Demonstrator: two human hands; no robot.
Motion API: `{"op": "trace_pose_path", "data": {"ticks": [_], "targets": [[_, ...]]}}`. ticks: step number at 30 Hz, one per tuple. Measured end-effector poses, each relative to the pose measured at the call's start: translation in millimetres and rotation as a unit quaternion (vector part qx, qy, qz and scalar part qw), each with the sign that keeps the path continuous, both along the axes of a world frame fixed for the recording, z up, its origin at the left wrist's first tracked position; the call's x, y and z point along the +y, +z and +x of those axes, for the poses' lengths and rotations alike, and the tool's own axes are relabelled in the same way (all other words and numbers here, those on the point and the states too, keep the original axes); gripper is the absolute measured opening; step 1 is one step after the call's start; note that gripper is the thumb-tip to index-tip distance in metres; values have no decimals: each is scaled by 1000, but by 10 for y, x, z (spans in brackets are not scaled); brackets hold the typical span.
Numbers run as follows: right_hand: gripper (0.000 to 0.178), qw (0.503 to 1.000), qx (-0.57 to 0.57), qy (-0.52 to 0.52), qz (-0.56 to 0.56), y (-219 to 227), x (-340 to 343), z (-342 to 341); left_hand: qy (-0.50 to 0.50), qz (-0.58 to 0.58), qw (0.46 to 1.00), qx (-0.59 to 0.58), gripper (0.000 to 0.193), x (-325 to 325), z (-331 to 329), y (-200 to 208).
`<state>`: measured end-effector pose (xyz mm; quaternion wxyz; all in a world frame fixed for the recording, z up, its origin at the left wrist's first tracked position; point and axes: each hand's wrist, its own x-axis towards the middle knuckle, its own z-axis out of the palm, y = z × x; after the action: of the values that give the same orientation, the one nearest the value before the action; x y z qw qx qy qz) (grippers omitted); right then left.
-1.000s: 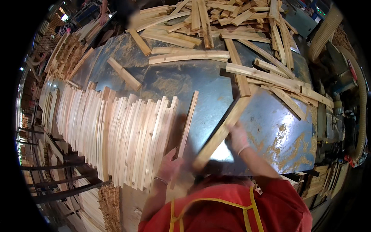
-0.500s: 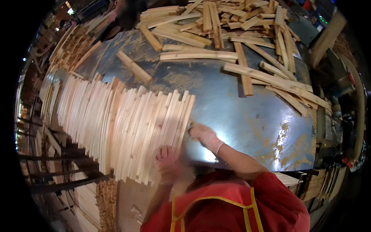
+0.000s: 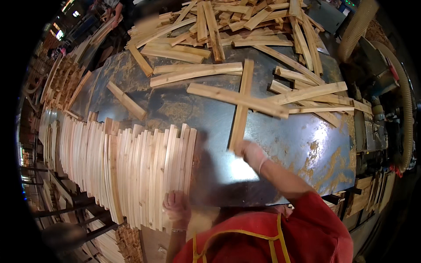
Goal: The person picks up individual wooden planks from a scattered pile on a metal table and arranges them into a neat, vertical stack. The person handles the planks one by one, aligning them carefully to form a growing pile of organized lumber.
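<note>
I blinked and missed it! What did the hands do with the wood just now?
The right hand left the row of upright slats and reached forward to a long wood strip on the metal table, touching its near end. The left hand stayed against the row's near edge.

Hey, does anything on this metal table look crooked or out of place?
Yes. The left hand rests at the end of a neat row of pale wooden slats. The right hand touches one long wooden slat that lies crosswise over another slat, and behind them sits a jumbled heap of slats.
</note>
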<state>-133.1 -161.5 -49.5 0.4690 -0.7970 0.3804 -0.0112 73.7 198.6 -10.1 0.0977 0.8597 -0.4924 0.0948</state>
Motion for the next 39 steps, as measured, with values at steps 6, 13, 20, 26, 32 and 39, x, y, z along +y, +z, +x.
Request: {"op": "trace_pose_path", "data": {"ticks": [6, 13, 20, 26, 32, 39], "targets": [[47, 970, -65, 229, 60, 745, 222, 39, -45, 36, 995, 79, 60, -174, -204, -299], [77, 952, 94, 104, -273, 553, 293, 643, -48, 174, 965, 190, 76, -1276, -775, 45], [63, 925, -201, -232, 223, 505, 657, 206, 23, 106, 916, 386, 55, -688, -566, 63], [66, 839, -318, -270, 348, 178, 1721, 318, 26, 72, 902, 426, 36, 94, -630, -88], [44, 942, -99, -147, 285, 217, 2071, 910, 80, 171, 905, 381, 29, 510, -486, 565], [34, 948, -152, -74, 270, 211, 2053, 912, 357, -570, 664, 326, 51, 1970, 702, -355]]}}
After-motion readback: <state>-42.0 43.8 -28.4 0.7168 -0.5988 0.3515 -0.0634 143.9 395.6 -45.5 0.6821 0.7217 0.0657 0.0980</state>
